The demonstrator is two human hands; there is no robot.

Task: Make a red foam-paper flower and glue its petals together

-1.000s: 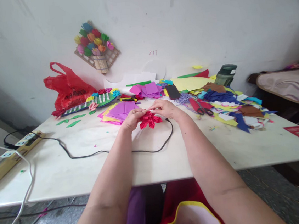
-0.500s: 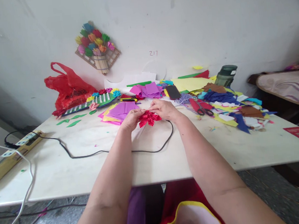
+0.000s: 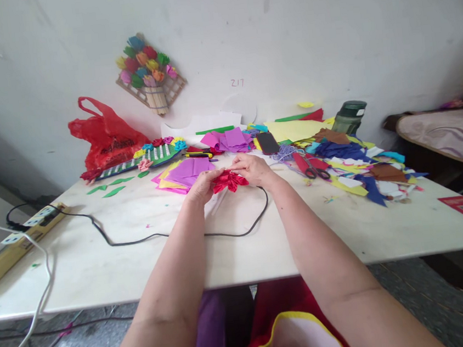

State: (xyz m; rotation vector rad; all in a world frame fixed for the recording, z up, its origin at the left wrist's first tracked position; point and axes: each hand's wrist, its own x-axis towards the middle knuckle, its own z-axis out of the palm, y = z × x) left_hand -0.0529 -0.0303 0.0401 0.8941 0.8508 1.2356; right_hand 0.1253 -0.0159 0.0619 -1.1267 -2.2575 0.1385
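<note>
A folded red paper flower (image 3: pixel 228 181) is held between both hands just above the white table (image 3: pixel 149 259). My left hand (image 3: pixel 203 185) pinches its left side with closed fingers. On the flower's right side and top, my right hand (image 3: pixel 253 169) has its fingers closed. Right behind the hands lies a stack of purple, pink and yellow paper sheets (image 3: pixel 185 173). A black cable (image 3: pixel 237 229) loops on the table under my wrists.
Red scissors (image 3: pixel 311 168), a black phone (image 3: pixel 268 142) and a heap of coloured paper scraps (image 3: pixel 358 165) lie to the right. A red plastic bag (image 3: pixel 106 137), a flower-decorated mat (image 3: pixel 147 155), a green jar (image 3: pixel 348 117) and a power strip (image 3: pixel 33 219) stand around.
Both hands have lifted the red flower slightly up and away from me and turned it a little; the rest of the table is unchanged.
</note>
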